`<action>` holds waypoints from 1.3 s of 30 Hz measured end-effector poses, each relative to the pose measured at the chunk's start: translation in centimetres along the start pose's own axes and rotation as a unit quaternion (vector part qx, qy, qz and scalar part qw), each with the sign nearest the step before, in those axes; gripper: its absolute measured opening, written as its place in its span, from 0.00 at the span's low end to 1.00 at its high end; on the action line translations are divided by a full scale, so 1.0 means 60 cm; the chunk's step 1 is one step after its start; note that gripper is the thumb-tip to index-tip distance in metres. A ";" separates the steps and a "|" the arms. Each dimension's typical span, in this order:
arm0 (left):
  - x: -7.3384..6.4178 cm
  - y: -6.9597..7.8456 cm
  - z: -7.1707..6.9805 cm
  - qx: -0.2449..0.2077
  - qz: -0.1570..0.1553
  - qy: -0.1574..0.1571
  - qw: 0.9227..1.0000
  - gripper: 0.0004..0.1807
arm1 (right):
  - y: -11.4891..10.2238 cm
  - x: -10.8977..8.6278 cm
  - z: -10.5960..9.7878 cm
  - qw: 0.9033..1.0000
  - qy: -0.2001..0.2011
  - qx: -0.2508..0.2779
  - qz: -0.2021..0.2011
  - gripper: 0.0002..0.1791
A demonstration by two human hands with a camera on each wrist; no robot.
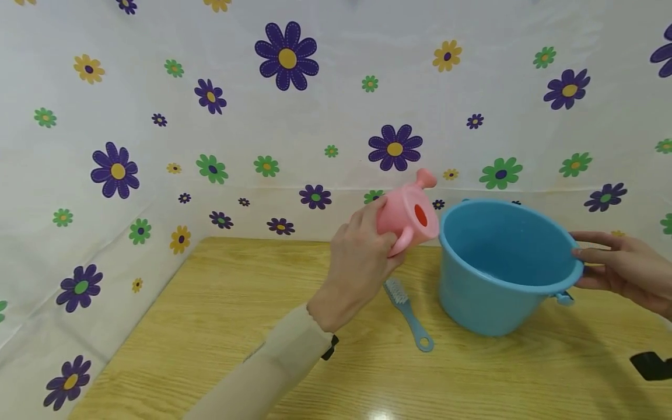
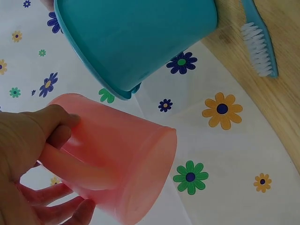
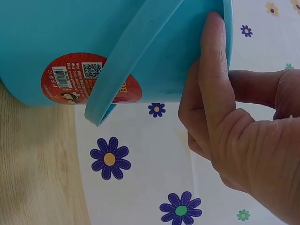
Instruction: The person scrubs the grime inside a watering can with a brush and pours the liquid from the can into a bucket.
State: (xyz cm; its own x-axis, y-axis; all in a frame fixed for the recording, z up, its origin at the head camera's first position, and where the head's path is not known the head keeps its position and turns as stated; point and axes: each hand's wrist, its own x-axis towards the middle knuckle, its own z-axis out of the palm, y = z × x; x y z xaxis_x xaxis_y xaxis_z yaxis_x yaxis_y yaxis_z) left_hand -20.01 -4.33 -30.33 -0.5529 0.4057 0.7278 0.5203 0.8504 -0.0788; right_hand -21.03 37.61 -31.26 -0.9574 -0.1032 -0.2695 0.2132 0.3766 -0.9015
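My left hand [image 1: 362, 256] grips a pink watering can [image 1: 401, 213] by its looped handle [image 2: 79, 171], above the table and left of the bucket. The can is tilted, with its spout [image 1: 426, 178] pointing up and to the right and its red opening visible. A large light-blue bucket [image 1: 488, 303] rests on the table at the right. Its rim is pinched by my right hand [image 1: 625, 268] at the right side, and one finger [image 3: 215, 61] lies along the outer wall. On the table between the watering can and the bucket lies a blue brush [image 1: 412, 321] with white bristles.
The wooden table [image 1: 226, 326] meets a white flower-patterned cloth [image 1: 325, 105] hanging at the back and left. A blue carrying handle [image 3: 126, 56] hangs down the bucket's side across a red label [image 3: 70, 77].
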 end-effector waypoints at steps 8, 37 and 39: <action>0.018 0.024 0.015 0.054 0.034 -0.032 0.997 0.12 | 0.015 -0.003 0.007 1.000 0.007 0.018 -0.018 0.14; 0.079 0.087 0.032 0.211 0.171 -0.033 0.962 0.15 | 0.005 -0.010 0.014 0.999 0.024 0.011 -0.036 0.15; 0.081 0.091 0.032 0.226 0.177 -0.032 0.957 0.16 | 0.007 -0.008 0.014 0.999 0.026 0.010 -0.035 0.15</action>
State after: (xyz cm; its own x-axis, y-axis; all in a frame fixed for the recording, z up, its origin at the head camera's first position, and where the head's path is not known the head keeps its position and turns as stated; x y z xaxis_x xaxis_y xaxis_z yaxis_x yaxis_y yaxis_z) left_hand -21.09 2.92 -28.54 -0.4400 0.7030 0.5588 0.3563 0.7078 -0.6099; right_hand -20.30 37.03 -31.78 -0.9786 -0.0806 -0.1891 0.1496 0.3521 -0.9239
